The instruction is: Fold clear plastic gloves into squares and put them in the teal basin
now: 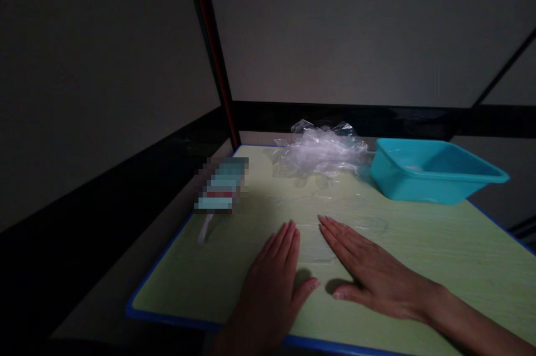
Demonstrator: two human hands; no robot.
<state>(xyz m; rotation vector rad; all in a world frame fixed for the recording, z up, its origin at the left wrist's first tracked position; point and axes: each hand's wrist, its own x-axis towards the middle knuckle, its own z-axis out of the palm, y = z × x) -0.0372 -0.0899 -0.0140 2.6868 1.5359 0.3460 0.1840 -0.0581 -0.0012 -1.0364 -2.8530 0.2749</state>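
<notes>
The tabletop [435, 244] was pale yellow-green with fine lighter streaks, and its edging [176, 320] was solid blue. At 12 o'clock from the tabletop's middle the crumpled plastic [326, 149] was colourless with whitish glints, the flat film [310, 239] near the middle was clear, and at 2 o'clock the basin [422, 186] was plain turquoise. At 10 o'clock the pixelated item [224, 183] read as teal with a dark red band, and at 9 o'clock the strip [205, 229] was whitish; beyond, the wall [355, 27] was grey.

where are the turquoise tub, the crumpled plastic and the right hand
Turquoise tub [427, 186], head view: front wall
Crumpled plastic [326, 150], head view: middle of heap
Right hand [374, 269], head view: back of hand
</notes>
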